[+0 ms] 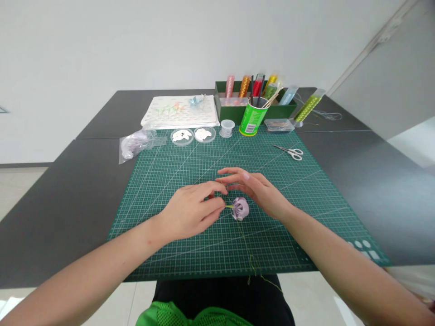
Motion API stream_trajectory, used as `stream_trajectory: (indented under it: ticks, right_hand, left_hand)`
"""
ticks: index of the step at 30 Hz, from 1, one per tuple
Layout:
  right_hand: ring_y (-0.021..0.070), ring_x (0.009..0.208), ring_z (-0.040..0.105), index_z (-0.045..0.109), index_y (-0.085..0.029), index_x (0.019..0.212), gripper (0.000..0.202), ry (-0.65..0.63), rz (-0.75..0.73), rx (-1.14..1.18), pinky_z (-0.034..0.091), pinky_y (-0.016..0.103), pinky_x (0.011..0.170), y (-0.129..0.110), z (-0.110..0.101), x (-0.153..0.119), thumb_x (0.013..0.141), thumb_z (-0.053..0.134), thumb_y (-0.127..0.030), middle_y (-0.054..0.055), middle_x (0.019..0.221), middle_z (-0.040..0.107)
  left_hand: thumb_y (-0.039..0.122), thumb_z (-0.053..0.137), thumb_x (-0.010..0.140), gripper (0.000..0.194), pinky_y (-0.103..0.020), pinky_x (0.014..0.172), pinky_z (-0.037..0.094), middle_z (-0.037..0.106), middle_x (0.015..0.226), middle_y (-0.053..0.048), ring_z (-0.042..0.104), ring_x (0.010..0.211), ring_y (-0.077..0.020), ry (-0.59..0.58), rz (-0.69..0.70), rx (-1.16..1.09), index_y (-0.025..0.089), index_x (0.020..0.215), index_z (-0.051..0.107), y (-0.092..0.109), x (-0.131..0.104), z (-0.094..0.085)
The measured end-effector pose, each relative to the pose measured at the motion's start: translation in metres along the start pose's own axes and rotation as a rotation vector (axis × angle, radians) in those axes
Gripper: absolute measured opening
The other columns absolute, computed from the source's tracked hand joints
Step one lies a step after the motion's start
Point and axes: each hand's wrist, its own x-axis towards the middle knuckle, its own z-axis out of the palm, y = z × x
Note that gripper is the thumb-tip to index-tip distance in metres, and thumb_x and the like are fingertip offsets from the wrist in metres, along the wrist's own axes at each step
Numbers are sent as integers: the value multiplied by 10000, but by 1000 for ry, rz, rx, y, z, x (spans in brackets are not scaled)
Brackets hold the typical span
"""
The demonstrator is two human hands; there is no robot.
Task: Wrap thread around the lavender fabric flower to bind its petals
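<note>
Petals (242, 208) already sit gathered on a stem (229, 206), pinched in the grip of the left hand (193, 210) over the mat (306, 190); the thread (251, 261) hangs loose, unfinished, past the near edge. The right hand (261, 191) curls nearby; whether its grip holds thread, I cannot tell.

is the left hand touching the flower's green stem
Touching: the head view shows the green stem pinched in the left hand, with the pale purple flower beyond it.
</note>
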Motion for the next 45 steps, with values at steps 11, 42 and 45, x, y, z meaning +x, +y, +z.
stream_trajectory:
  ticks: [11,42,45]
  right_hand:
    - [171,614,677,797,-177,1130,589,-39,208,343,538,301,642,-7,4,-3,944,550,-679,47,675,722]
    - [130,448,376,747,-160,713,412,655,168,-778,296,308,545,-5,-55,19,919,533,-446,-40,452,422]
    - [163,478,414,754,-171,690,389,785,209,-933,303,324,579,-7,-69,18,923,542,-399,-23,448,429]
  left_hand:
    - [194,453,1030,201,-315,722,550,775,1097,-7,730,830,-155,-30,104,89,184,957,641,-2,0,1]
    - [139,662,926,117,-227,652,520,739,894,-63,653,737,-114,17,-164,-905,150,810,672,7,7,-11]
    - [149,660,927,119,-229,670,523,735,891,-59,649,748,-114,36,-196,-953,151,808,673,7,7,-12]
